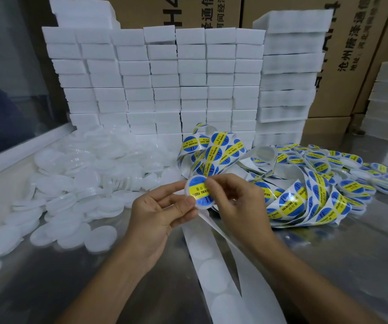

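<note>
Head: left hand [158, 216] and right hand [239, 204] pinch one labelled lid [200, 193].

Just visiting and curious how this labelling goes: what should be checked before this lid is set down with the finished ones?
1. Grip: the left hand pinches the lid by its edge, and the right hand pinches its upper right edge: ok.
2. Placement: the sticker sits on the lid's face with white rim showing round it: ok.
3. Sticker pressed flat all over: the right hand's fingers cover part of it: cannot tell.
4. Drop spot: labelled lids lie heaped to the right: ok.
5. Supply: plain lids are heaped at the left, and the sticker strip behind the hands has stickers on it: ok.
</note>
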A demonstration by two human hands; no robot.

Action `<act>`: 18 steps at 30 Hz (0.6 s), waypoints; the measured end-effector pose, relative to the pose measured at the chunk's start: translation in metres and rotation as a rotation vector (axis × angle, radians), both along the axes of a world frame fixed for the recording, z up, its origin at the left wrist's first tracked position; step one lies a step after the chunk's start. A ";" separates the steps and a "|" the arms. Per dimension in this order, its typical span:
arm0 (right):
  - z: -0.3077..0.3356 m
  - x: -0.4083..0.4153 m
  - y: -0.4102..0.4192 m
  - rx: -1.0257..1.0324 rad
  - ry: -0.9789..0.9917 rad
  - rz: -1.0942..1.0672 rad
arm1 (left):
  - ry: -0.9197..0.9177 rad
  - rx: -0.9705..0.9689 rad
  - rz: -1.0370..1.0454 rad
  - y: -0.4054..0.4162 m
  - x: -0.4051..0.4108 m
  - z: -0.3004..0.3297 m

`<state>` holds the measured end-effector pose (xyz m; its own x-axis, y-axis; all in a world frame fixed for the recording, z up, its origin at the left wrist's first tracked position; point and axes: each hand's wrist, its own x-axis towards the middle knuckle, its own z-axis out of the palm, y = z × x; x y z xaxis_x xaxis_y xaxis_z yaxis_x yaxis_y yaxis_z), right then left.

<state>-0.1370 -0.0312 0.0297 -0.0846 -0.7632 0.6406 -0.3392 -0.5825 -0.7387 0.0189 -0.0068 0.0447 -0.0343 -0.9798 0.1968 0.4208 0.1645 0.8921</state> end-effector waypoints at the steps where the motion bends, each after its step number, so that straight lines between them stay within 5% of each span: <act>1: 0.000 0.002 0.002 -0.001 0.019 0.015 | 0.011 0.000 0.004 0.000 0.001 0.000; 18: 0.003 -0.001 0.000 0.084 -0.056 -0.013 | -0.160 -0.064 -0.045 0.000 0.000 -0.006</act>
